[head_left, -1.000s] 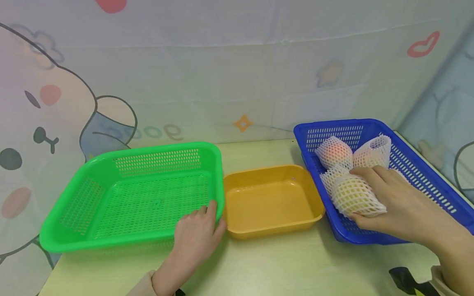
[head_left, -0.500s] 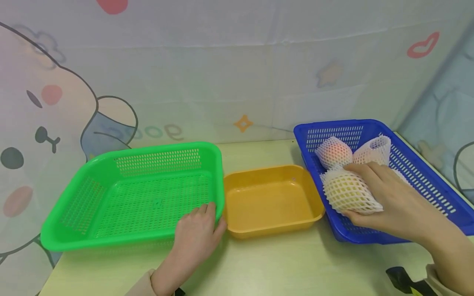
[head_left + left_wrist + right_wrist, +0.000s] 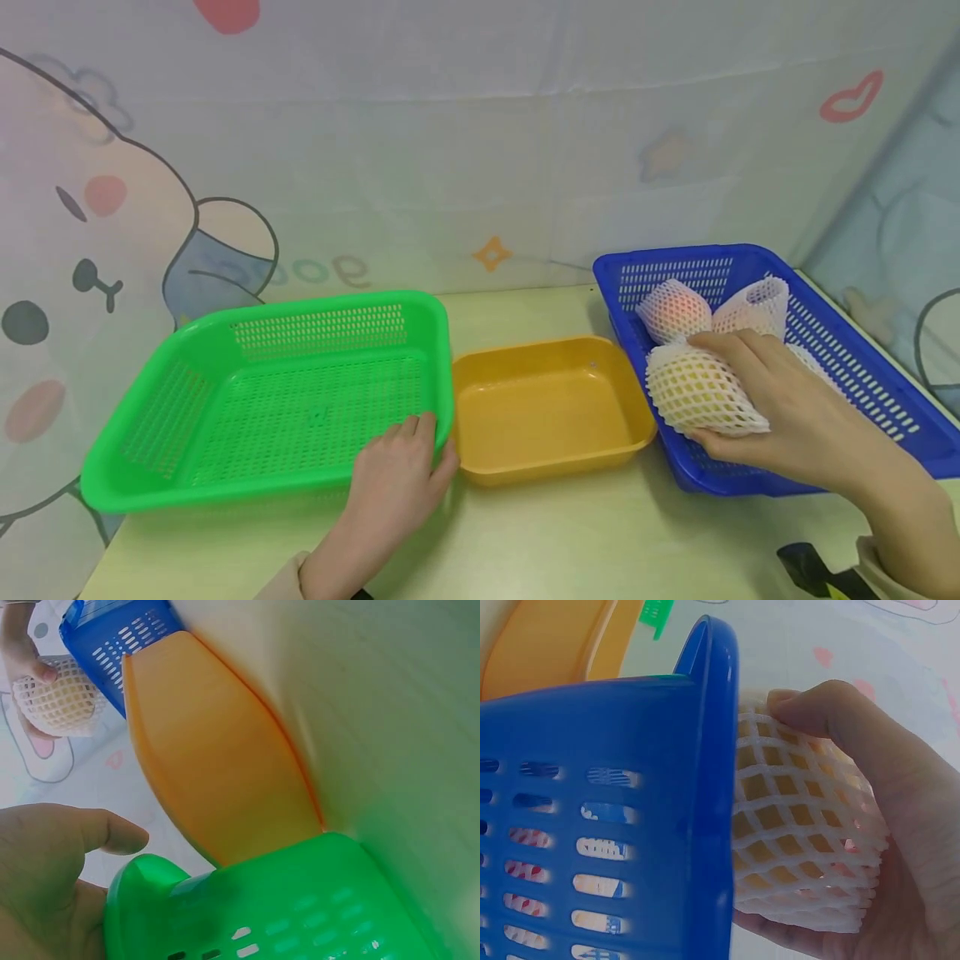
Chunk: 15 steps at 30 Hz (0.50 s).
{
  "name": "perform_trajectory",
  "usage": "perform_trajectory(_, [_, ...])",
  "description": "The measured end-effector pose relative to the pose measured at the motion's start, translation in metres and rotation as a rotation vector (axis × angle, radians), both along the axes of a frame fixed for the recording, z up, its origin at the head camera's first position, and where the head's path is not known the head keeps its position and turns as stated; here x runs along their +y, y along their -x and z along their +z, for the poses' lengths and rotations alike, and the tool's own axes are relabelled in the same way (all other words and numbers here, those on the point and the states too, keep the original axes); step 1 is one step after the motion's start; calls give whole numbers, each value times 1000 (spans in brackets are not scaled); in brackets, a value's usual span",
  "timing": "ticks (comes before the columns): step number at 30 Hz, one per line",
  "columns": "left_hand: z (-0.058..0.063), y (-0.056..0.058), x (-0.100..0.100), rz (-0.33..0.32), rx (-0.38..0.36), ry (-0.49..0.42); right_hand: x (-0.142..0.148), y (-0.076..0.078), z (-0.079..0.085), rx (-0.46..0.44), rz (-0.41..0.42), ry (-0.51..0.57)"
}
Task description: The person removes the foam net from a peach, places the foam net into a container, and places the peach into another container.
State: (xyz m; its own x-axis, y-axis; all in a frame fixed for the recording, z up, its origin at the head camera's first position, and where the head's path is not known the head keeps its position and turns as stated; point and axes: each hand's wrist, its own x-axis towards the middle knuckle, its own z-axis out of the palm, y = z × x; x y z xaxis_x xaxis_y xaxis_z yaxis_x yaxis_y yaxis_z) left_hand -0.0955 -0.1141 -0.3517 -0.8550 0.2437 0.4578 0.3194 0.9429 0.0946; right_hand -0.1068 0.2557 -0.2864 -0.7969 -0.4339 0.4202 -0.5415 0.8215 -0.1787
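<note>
My right hand (image 3: 787,408) holds a yellowish fruit in a white foam net (image 3: 701,392) over the front left part of the blue basket (image 3: 675,462). In the right wrist view the netted fruit (image 3: 799,825) shows above the basket's rim, with the thumb on one side and fingers around the other. Several more netted fruits lie in that basket, among them a reddish one (image 3: 677,312); some are partly hidden by the hand. My left hand (image 3: 397,475) grips the near right corner of the green basket (image 3: 262,492), fingers over the rim and thumb outside it. Nothing lies in the green basket.
Between the two baskets sits a shallow orange-yellow tray (image 3: 551,417) with nothing in it. All three stand on a pale table (image 3: 555,533) against a printed cloth (image 3: 420,167). A black strap (image 3: 817,575) shows by the right wrist.
My right hand has shifted slightly left with the netted fruit, which appears raised, uncovering more of the fruit behind the hand. The left hand stays at the green basket's rim.
</note>
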Motion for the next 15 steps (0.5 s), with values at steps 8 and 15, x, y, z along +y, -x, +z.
perform_trajectory(8, [4, -2, 0, -6, 0, -12, -3, -1, 2, 9, 26, 32])
perform_trajectory(15, [7, -4, 0, -15, 13, -21, -5, -2, 2, 45, 47, 34])
